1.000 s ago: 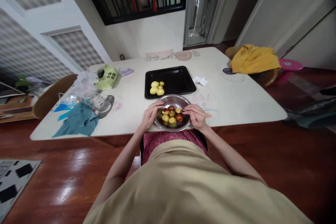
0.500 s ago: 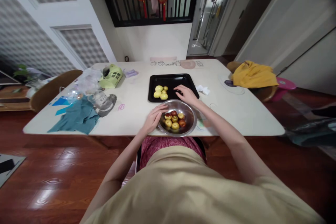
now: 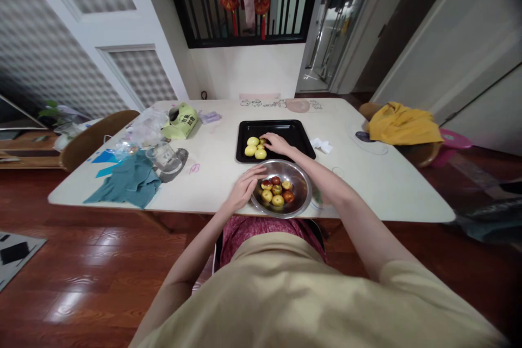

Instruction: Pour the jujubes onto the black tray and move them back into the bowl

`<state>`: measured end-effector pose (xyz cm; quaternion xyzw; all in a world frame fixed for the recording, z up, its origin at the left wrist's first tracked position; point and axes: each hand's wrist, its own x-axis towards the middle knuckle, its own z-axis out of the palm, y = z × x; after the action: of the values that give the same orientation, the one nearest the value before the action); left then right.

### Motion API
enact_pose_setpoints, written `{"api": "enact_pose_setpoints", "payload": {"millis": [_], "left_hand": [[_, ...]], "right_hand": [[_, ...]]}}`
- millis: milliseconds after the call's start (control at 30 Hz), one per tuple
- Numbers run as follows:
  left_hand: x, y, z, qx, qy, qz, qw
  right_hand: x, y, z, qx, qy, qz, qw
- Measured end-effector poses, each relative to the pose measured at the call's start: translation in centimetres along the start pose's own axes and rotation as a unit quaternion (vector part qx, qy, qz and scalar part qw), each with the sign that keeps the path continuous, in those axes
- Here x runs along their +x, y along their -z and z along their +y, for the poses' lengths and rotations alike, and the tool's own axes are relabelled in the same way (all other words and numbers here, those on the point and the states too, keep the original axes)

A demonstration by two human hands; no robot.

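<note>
On the left rim of a shiny metal bowl (image 3: 304,196), my left hand (image 3: 243,189) grips with fingers over the edge and thumb outside. Inside the bowl lie several round yellow-green and reddish-brown fruits that look like jujubes (image 3: 278,200). Behind it, a black tray (image 3: 291,129) holds a cluster of smooth yellow-green fruits (image 3: 250,150), some large and some small. My right hand (image 3: 278,144) reaches over the tray, its fingertips closed around a small brownish-green jujube (image 3: 262,141) at the cluster's right side. The fingers partly hide that fruit.
A crumpled white tissue (image 3: 322,145) lies right of the tray. To the left are a teal cloth (image 3: 126,182), a clear plastic container (image 3: 165,159), a green bag (image 3: 180,121) and clear plastic wrapping (image 3: 142,125). Yellow cloth (image 3: 402,124) drapes over a chair at right.
My right hand has moved left across the tray to the fruit cluster, and its fingers have come together. My left hand stays on the bowl. The whole view has shifted slightly.
</note>
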<state>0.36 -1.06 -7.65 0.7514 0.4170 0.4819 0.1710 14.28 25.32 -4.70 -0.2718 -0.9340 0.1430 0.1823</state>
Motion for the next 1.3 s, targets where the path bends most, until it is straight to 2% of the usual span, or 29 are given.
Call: {"api": "enact_pose_setpoints", "payload": {"millis": [200, 500, 600, 700, 833, 967, 1133, 1300], "left_hand": [[0.0, -0.1, -0.1, -0.005, 0.000, 0.007, 1.000], [0.0, 0.1, 0.2, -0.001, 0.002, 0.006, 1.000], [0.1, 0.1, 0.2, -0.001, -0.001, 0.005, 1.000], [0.1, 0.1, 0.2, 0.000, 0.002, 0.004, 1.000], [0.0, 0.0, 0.2, -0.004, 0.003, 0.006, 1.000], [0.1, 0.1, 0.3, -0.007, 0.005, 0.005, 1.000], [0.2, 0.3, 0.3, -0.004, 0.003, 0.003, 1.000], [0.2, 0.4, 0.3, 0.007, -0.001, 0.003, 1.000]], "right_hand": [[-1.0, 0.2, 0.4, 0.003, 0.002, -0.005, 1.000], [-4.5, 1.3, 1.3, 0.041, 0.002, 0.013, 0.999], [-5.7, 1.9, 1.5, 0.060, -0.014, 0.042, 0.997], [-7.4, 2.5, 1.2, 0.087, -0.023, 0.101, 0.991], [-10.6, 3.7, -0.5, 0.144, -0.018, 0.181, 0.973], [-14.9, 4.7, -3.9, 0.170, -0.003, 0.212, 0.962], [-19.5, 5.0, -7.9, 0.150, -0.007, 0.178, 0.972], [-21.9, 4.4, -8.8, 0.127, 0.003, 0.134, 0.983]]}}
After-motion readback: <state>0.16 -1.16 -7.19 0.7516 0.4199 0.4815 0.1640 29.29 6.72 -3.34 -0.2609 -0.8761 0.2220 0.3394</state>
